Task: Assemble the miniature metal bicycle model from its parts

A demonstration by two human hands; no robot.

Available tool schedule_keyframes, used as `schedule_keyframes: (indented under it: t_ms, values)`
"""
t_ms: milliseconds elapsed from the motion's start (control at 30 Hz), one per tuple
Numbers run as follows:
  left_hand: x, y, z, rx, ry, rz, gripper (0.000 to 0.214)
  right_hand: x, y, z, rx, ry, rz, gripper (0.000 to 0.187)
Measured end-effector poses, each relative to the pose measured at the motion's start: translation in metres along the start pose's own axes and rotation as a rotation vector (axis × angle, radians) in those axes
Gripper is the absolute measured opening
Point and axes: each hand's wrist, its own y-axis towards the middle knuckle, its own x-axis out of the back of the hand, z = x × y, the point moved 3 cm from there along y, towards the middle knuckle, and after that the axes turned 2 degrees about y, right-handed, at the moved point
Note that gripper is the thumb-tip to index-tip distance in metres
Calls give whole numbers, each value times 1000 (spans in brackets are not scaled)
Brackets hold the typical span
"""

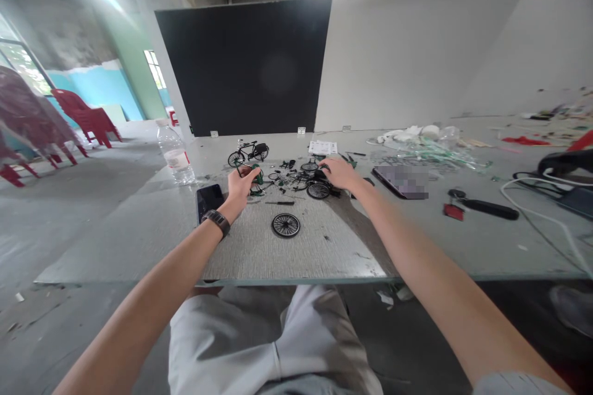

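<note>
My left hand (241,182) is closed in a pinch on a small dark green model bicycle part (239,168). Its exact shape is partly hidden by the fingers. Beside it lie more green parts (257,176). My right hand (340,173) reaches over a heap of small black bicycle parts (296,178), its fingertips down by a black spoked wheel (309,166); whether it grips anything is hidden. Another wheel (319,190) lies just below that hand. Closer to me, a single loose wheel (286,225) rests flat on the table. Behind my left hand stands an assembled black model bicycle (249,152).
On the left are a water bottle (176,154) and a dark phone (209,199). To the right lie a tablet-like device (401,182), keys with a black handle (486,207), plastic wrappings (430,145) and a white cable (546,197). A printed sheet (323,147) sits near the back panel.
</note>
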Motion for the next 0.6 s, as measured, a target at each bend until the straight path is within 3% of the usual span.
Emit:
schedule_keyframes:
  t_ms: [600]
  values:
    - [1, 2, 3, -7, 16, 10, 28, 13, -10, -5, -106, 50, -57, 36]
